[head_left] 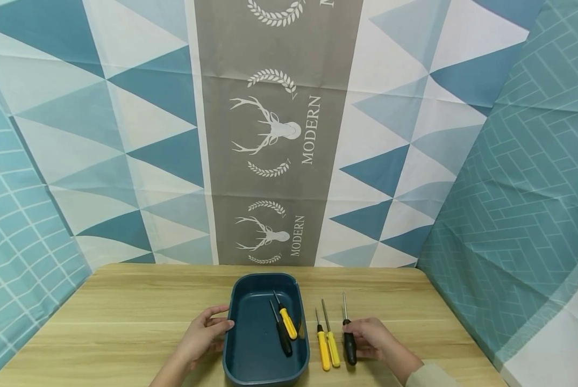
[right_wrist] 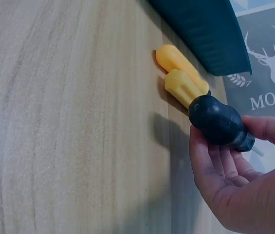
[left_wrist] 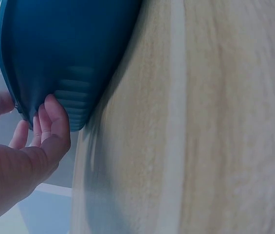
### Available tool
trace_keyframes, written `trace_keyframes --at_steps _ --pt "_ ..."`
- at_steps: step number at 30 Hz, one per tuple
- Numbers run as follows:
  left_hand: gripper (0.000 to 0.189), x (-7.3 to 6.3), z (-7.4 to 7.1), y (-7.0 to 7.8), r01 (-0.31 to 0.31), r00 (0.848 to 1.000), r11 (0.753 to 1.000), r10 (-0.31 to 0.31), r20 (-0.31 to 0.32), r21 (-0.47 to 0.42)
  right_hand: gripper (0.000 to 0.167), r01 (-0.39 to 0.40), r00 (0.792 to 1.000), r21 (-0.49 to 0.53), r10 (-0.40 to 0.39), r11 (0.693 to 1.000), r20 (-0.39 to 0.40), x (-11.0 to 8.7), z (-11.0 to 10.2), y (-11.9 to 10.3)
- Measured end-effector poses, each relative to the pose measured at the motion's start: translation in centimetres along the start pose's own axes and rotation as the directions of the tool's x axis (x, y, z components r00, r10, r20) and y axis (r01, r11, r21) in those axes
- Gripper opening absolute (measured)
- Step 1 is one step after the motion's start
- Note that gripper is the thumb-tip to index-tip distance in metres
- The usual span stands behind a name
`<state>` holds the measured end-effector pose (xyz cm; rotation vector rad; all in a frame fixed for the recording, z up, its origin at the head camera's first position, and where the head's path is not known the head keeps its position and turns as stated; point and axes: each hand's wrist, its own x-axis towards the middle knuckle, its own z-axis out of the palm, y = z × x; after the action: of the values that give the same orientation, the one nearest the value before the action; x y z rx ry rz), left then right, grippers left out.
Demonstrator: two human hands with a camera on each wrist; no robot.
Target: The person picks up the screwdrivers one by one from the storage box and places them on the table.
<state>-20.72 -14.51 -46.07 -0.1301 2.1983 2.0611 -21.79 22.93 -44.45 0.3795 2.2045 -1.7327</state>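
Note:
A dark blue rectangular bin point(head_left: 228, 349) stands on the wooden table, with a black-handled screwdriver point(head_left: 283, 336) and a yellow-handled screwdriver point(head_left: 287, 322) lying inside it. My left hand point(head_left: 204, 336) holds the bin's left side; in the left wrist view the fingers point(left_wrist: 54, 117) curve against the ribbed outer wall near the rim. Right of the bin, my right hand point(head_left: 373, 338) grips another black-handled screwdriver point(head_left: 349, 344) between thumb and fingers, its shaft pointing away. The right wrist view shows the black handle point(right_wrist: 217, 119) above the table with a shadow below.
Two yellow-handled screwdrivers point(head_left: 323, 349) point(head_left: 333, 349) lie side by side between the bin and my right hand. The light wood table point(head_left: 138, 306) ends at a patterned cloth backdrop point(head_left: 269, 177). Teal cloth point(head_left: 526, 215) hangs at the right side.

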Motion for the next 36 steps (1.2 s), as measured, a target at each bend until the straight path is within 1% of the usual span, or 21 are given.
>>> trace_keyframes --at_steps 8,13,18,23,30,36 --pt "0.054 0.0 0.0 0.1 0.001 1.000 1.000 -0.001 0.003 -0.002 0.041 -0.004 1.000 -0.020 0.004 1.000 0.020 0.2 -0.1 0.4" --pt "0.054 0.1 0.0 0.1 0.002 1.000 1.000 -0.002 0.005 -0.004 0.042 -0.010 1.000 -0.033 0.010 0.999 -0.003 0.4 0.0 0.6" --pt "0.054 0.0 0.0 0.1 -0.002 1.000 1.000 0.002 0.010 0.001 0.038 -0.014 1.000 -0.039 0.013 0.999 -0.023 0.6 0.1 0.9" --pt "0.055 0.0 0.0 0.1 0.002 1.000 1.000 -0.002 0.010 0.002 0.036 -0.013 1.000 -0.032 0.013 0.999 -0.017 0.6 0.1 1.0" --pt "0.054 0.1 0.0 0.1 0.008 1.000 1.000 -0.008 0.005 0.009 0.038 -0.007 1.000 -0.020 0.007 1.000 0.010 0.6 0.0 1.0" --pt "0.054 0.1 0.0 0.1 0.011 1.000 1.000 -0.011 -0.006 0.015 0.037 0.002 1.000 -0.023 -0.002 1.000 0.008 0.7 0.0 1.1"
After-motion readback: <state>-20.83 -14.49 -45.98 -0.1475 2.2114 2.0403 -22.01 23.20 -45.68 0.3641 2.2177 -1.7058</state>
